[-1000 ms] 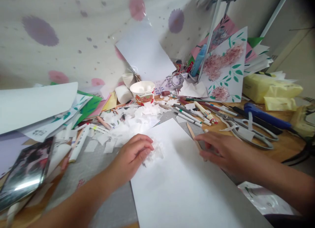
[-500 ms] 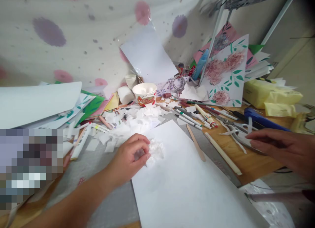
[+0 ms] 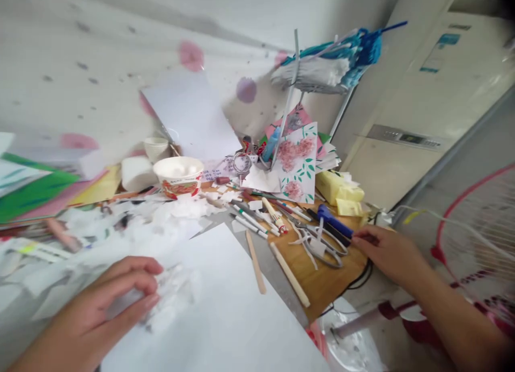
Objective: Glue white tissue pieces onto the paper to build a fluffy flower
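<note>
My left hand rests on a large white sheet, its fingers curled onto a crumpled wad of white paper. Far to the right, my right hand lies at the wooden table's right edge. Its fingers are together on a dark thing beside the blue-handled tool; what it is I cannot make out. Metal scissors lie just left of that hand.
White paper scraps are heaped behind the sheet, with a paper bowl beyond. Pens, a flat wooden stick and a long rod lie mid-table. A flower picture and yellow packs stand behind. A fan is off the table, right.
My right hand has left the sheet's edge and moved right, past the scissors, to the table's edge. The camera has swung right. My left hand stays on the crumpled paper.
</note>
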Demonstrator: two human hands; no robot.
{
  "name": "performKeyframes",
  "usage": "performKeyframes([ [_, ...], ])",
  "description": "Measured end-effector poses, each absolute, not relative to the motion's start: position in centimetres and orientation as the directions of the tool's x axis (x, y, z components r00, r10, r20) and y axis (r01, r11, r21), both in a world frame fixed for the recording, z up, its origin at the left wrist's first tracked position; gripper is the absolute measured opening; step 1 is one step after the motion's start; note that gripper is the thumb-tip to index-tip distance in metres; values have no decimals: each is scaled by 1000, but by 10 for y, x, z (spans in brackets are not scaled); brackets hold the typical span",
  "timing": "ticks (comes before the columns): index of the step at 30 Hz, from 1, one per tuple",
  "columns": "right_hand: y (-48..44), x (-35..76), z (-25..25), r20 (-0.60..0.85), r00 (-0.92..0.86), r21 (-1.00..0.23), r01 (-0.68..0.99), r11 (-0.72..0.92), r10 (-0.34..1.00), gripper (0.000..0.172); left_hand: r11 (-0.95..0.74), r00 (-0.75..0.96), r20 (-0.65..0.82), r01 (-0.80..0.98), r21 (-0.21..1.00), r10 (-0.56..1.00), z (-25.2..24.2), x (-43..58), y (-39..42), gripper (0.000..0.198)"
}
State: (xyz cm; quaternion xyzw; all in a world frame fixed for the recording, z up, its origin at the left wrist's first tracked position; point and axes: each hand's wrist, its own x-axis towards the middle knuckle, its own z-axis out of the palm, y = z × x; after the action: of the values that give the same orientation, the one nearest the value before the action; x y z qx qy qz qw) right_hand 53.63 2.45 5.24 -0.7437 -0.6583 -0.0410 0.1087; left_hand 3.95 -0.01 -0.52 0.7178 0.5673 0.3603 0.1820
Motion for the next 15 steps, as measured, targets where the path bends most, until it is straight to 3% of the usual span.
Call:
performKeyframes([
  [3,39,544,41,258,168,-60,986,-158,951,20,-291,93,312,672,682,946,-8,41,1,29],
  [8,78,538,15,261,95,-58,995,-82,961,28,-237,197,139,670,703,970,11,50,-1,26],
  [12,99,549,5,260,167,-162,979,-127,951,19,-209,194,112,611,763,975,22,59,-5,19],
  [15,102,561,7,324,150,-300,953,-49,934,17,-152,189,50,572,806,981,24,63,-7,18],
])
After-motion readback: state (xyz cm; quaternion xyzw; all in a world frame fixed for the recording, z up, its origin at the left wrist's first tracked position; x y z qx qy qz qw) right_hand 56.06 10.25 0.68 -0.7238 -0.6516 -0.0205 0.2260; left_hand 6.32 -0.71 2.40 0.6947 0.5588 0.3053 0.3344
